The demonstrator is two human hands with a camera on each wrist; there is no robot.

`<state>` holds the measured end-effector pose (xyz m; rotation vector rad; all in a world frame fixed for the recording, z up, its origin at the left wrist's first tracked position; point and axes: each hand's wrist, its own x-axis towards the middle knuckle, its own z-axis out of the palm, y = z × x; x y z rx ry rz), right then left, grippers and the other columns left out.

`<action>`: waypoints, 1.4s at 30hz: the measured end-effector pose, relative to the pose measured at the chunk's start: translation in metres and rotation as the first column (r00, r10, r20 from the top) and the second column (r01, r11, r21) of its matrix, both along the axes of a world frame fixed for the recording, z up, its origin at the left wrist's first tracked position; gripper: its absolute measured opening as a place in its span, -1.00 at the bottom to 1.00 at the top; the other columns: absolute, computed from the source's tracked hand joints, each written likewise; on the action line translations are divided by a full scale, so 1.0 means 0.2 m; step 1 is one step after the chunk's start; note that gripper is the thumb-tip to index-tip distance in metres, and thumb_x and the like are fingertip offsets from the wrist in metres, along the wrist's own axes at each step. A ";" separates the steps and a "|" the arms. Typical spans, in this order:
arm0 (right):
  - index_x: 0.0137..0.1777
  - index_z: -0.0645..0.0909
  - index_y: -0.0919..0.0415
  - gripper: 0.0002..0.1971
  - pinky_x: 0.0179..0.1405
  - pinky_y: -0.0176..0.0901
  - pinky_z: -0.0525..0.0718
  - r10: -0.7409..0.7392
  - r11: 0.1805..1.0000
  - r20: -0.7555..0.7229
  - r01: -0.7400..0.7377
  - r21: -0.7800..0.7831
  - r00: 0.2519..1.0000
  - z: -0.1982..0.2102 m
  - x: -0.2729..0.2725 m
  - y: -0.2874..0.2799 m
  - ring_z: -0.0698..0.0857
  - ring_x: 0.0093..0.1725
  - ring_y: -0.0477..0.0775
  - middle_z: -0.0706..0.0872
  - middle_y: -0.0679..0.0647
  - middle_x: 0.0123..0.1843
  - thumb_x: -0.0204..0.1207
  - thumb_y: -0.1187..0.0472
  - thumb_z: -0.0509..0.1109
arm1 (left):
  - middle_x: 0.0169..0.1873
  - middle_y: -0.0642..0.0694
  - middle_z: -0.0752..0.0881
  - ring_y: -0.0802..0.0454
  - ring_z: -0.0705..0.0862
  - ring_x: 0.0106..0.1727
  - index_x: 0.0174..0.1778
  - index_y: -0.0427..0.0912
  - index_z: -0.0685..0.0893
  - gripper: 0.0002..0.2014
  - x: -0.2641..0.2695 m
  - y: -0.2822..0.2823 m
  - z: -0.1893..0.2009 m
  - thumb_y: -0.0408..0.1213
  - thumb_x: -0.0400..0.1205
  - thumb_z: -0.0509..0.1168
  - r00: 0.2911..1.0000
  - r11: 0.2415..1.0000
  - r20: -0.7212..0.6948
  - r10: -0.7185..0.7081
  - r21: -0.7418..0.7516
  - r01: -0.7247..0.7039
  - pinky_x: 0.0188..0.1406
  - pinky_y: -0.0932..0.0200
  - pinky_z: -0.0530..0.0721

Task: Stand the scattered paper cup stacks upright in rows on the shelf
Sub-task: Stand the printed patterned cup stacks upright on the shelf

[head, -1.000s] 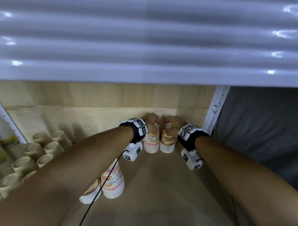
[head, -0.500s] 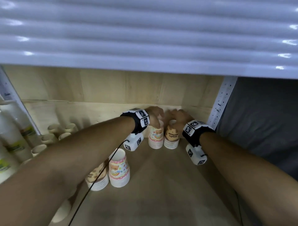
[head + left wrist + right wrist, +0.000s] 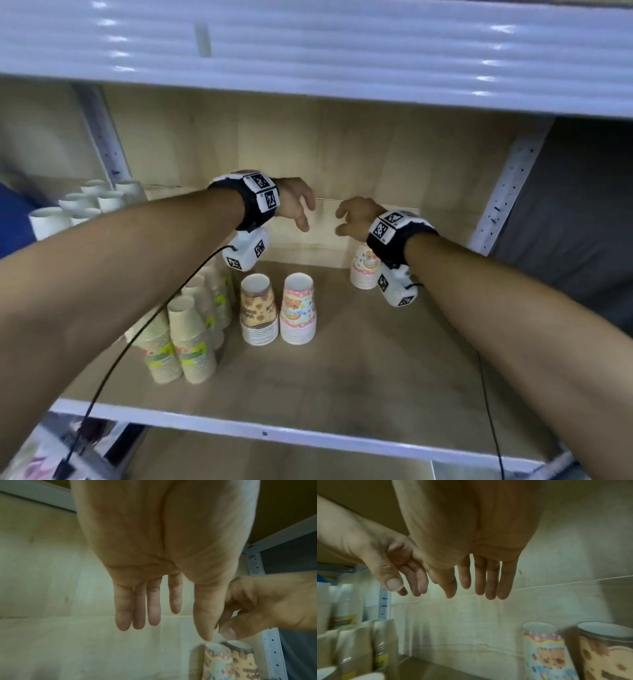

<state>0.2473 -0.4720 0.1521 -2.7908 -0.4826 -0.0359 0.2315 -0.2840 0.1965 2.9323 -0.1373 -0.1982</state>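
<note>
Both my hands hang empty above the shelf (image 3: 359, 394), fingers loose and straight, holding nothing. Left hand (image 3: 294, 202) and right hand (image 3: 356, 217) are close together near the back wall, not touching any cups. Pink stack (image 3: 364, 269) stands upright at the back right, just below my right wrist; in the wrist views a brown stack (image 3: 607, 651) stands right beside it. Two more printed stacks (image 3: 277, 310) stand side by side mid-shelf, below and between the hands. Green stacks (image 3: 186, 339) stand in rows at left, under my left forearm.
</note>
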 end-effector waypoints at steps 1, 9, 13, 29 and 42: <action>0.33 0.61 0.09 -0.59 0.14 -0.23 0.47 0.016 1.000 -0.008 -0.016 0.003 1.000 -0.01 -0.02 0.04 0.59 0.29 0.10 0.61 0.06 0.32 0.50 0.04 0.48 | 0.09 0.05 0.64 -0.04 0.66 0.13 0.17 0.21 0.63 -0.49 -0.04 0.04 -0.02 -0.05 0.33 0.61 0.999 1.000 -0.029 0.021 -0.009 -0.021 0.15 0.03 0.69; 0.21 0.62 -0.08 -0.55 0.14 -0.09 0.56 0.055 0.998 -0.109 -0.058 -0.027 0.993 -0.12 -0.20 0.24 0.62 0.15 0.04 0.64 -0.05 0.17 0.35 -0.19 0.53 | 0.01 -0.07 0.72 0.00 0.67 -0.08 0.20 0.11 0.66 -0.45 -0.25 0.20 -0.24 -0.10 0.30 0.65 0.989 0.997 -0.131 0.070 -0.026 -0.074 -0.06 0.12 0.70; 0.33 0.60 -0.02 -0.44 0.07 -0.11 0.55 0.079 0.996 -0.196 -0.087 -0.031 0.977 -0.17 -0.27 0.30 0.60 0.14 0.05 0.64 -0.02 0.18 0.35 -0.16 0.56 | 0.00 0.08 0.54 0.01 0.57 0.08 0.29 0.01 0.66 -0.45 -0.31 0.19 -0.29 -0.12 0.38 0.62 0.996 0.999 -0.082 0.035 0.032 -0.032 -0.06 0.19 0.53; 0.53 0.47 0.16 -0.31 0.10 -0.17 0.50 0.127 0.984 -0.283 -0.156 -0.083 0.951 -0.26 -0.37 0.35 0.58 0.38 0.18 0.59 0.13 0.43 0.39 0.17 0.59 | 0.41 -0.15 0.59 -0.01 0.58 0.24 0.40 -0.27 0.62 -0.41 -0.34 0.16 -0.41 -0.30 0.44 0.58 0.989 0.986 -0.136 -0.059 0.145 0.079 0.16 0.10 0.55; 0.40 0.56 0.11 -0.39 0.07 -0.11 0.58 0.076 0.993 -0.224 -0.094 -0.071 0.972 -0.25 -0.43 0.22 0.61 0.29 0.16 0.61 0.09 0.35 0.31 0.14 0.61 | 0.23 -0.14 0.72 0.02 0.63 -0.01 0.28 -0.22 0.73 -0.58 -0.35 0.16 -0.41 -0.31 0.48 0.53 0.995 0.993 0.007 -0.100 0.070 0.099 -0.44 0.43 0.49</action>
